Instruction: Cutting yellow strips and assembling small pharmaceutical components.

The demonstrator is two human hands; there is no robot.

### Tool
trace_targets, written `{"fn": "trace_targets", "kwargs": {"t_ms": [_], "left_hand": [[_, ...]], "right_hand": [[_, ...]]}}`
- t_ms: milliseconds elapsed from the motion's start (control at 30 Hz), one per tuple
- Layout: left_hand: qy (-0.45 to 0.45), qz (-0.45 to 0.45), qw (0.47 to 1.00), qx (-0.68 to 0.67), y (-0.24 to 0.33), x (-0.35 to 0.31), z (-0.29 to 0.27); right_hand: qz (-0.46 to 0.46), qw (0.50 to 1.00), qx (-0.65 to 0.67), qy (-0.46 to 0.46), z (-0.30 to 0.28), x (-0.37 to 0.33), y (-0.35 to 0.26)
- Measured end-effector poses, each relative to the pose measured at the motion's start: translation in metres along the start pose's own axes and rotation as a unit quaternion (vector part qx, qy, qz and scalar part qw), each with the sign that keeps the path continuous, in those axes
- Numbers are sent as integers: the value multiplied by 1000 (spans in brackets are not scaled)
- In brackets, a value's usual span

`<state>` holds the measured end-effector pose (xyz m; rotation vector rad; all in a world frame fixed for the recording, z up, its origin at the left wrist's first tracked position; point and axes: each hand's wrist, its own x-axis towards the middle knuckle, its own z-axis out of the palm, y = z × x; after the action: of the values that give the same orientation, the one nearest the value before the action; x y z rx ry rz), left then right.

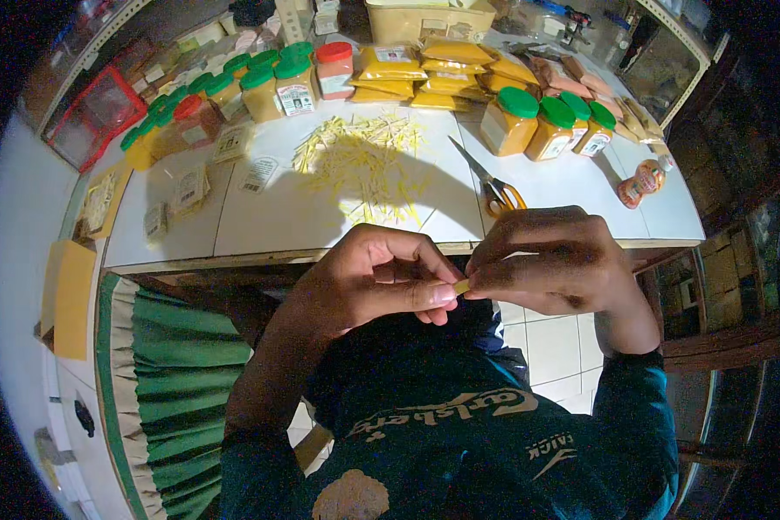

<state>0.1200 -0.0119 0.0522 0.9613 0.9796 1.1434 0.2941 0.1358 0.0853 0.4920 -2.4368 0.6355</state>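
Note:
In front of my body, just off the table's near edge, both hands are closed in a pinch and meet at a small yellow strip (462, 287). My left hand (377, 277) grips one end between thumb and fingers. The fingertips of my right hand (550, 260) pinch the other end, hiding part of it. Beyond them, a loose heap of thin yellow and whitish strips (364, 160) lies on the white tiled table (264, 221), partly in shadow. Scissors (499, 196) with orange and black handles rest to the heap's right, blades pointing away.
Green-lidded jars (295, 84) and a red-lidded jar (334, 69) line the back left. Yellow-orange packets (390, 62) are stacked at the back middle. More green-lidded jars (509, 121) and a small bottle (643, 184) stand right. Labels (257, 175) lie left. A green curtain (186, 390) hangs below.

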Motion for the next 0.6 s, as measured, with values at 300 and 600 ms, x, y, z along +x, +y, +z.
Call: {"fn": "trace_targets", "kwargs": {"t_ms": [300, 600], "left_hand": [[78, 112, 981, 136, -4, -9, 10], [132, 312, 865, 371, -16, -2, 9]], "right_hand": [[57, 998, 17, 30, 8, -5, -4], [78, 992, 68, 69, 13, -10, -5]]}}
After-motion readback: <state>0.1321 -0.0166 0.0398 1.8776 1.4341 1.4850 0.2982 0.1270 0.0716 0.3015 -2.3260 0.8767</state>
